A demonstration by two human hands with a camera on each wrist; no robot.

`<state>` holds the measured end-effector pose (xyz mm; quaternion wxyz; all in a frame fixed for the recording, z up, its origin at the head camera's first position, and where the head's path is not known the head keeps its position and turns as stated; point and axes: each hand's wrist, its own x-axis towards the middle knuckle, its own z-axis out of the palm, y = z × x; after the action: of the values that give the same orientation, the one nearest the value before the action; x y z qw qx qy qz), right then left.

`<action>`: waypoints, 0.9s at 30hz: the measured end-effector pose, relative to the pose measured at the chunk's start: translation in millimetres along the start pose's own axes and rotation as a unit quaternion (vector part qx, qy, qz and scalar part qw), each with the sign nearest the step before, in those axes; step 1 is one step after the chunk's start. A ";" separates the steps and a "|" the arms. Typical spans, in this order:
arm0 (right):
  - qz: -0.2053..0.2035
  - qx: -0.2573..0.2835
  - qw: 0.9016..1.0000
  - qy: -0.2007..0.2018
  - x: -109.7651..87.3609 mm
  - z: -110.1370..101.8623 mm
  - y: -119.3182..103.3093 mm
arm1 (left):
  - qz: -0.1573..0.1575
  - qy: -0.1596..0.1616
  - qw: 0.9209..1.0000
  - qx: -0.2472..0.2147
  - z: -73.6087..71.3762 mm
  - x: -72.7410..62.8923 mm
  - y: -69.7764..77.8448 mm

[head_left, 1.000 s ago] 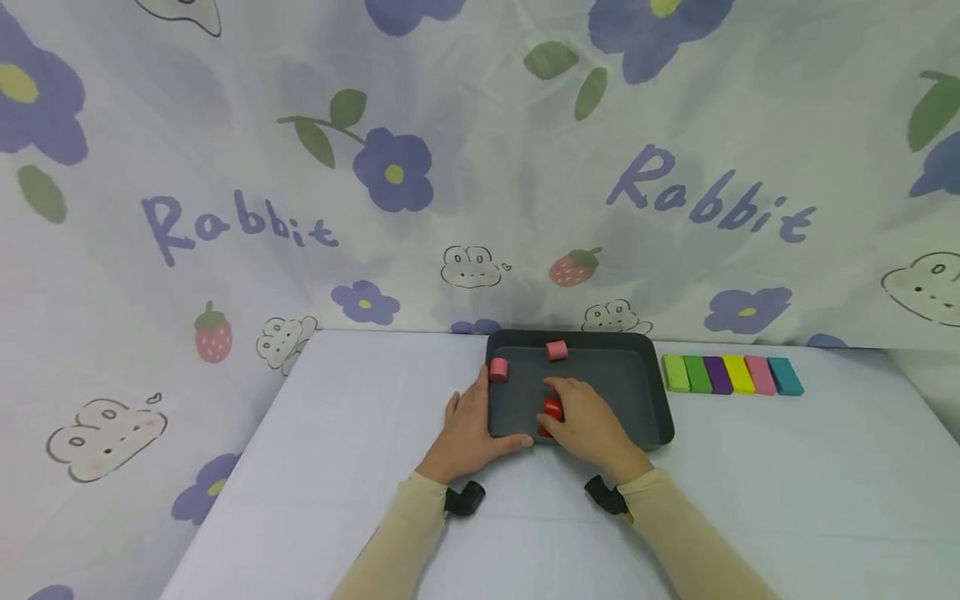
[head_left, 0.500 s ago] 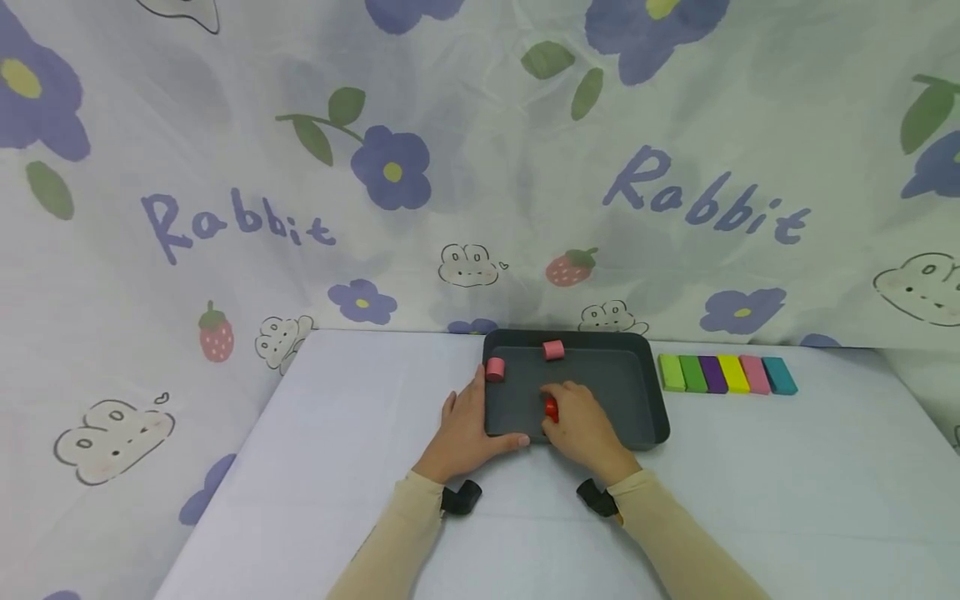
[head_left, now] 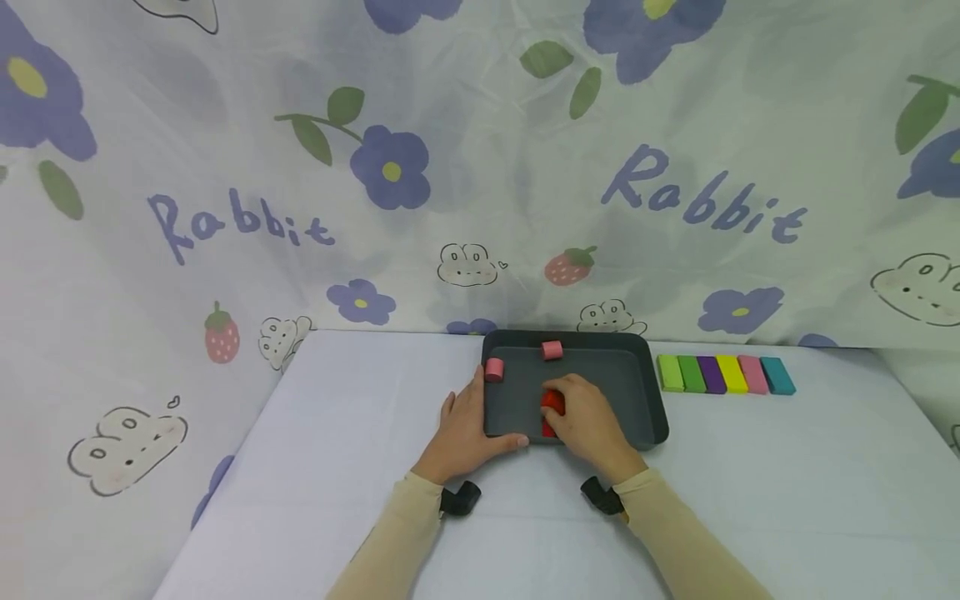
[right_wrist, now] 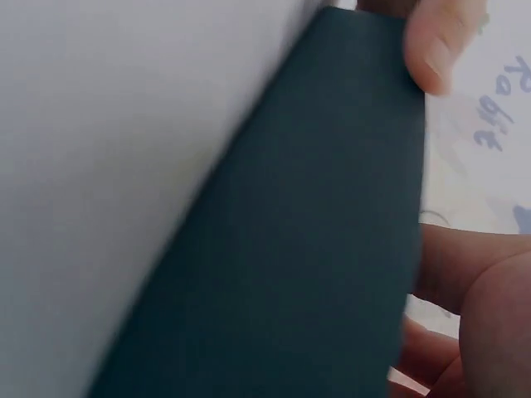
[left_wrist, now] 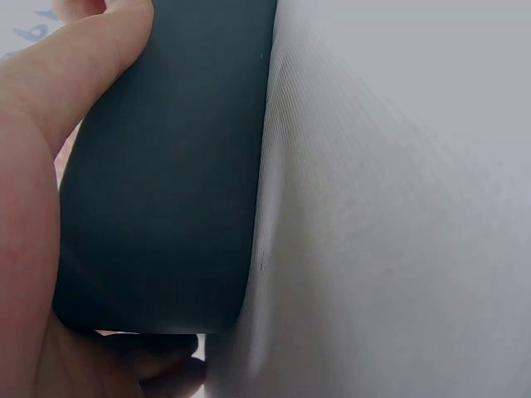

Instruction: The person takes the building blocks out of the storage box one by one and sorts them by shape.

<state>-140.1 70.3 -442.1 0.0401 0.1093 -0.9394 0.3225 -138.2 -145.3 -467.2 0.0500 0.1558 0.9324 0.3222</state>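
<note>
Left hand [head_left: 467, 433] first, fingers straight against the near-left corner of the dark tray [head_left: 615, 371]; inside, a first pink cylinder [head_left: 494, 370] sits by the left wall, then a red piece [head_left: 553, 401] towards the front (perhaps a second red piece [head_left: 547, 430] just below, fingers hide much), a far pink cylinder [head_left: 552, 350] behind, the curled right hand [head_left: 592, 423] pinching the upper red; rightmost, six coloured blocks [head_left: 726, 374] lined up on the worktop [head_left: 787, 483]

I see six blocks [head_left: 732, 374] lined up well R of the R-hand fingers [head_left: 576, 390]: lt green, green, purple, yellow, pink, teal. Beyond the fingers, backdrop cloth [head_left: 483, 183] w/ "Rabbit" lettering [head_left: 666, 197], flowers [head_left: 408, 192], strawberries [head_left: 567, 268]. White tabletop [head_left: 525, 525] below 'em.
</note>
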 end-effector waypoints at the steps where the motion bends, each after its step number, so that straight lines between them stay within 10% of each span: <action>1: -0.003 0.002 1.000 0.003 -0.5 -2.3 -0.1 | -0.001 -0.001 1.000 0.002 0.1 -0.1 -0.1; 27: -0.021 0.062 0.997 0.042 -8.9 -47.6 8.4 | 0.001 -0.003 1.000 0.002 -2.0 3.4 -2.5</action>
<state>-133.1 107.6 -410.9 0.0797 0.1176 -0.9126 0.3833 -142.4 -147.3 -467.2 0.0522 0.1582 0.9326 0.3201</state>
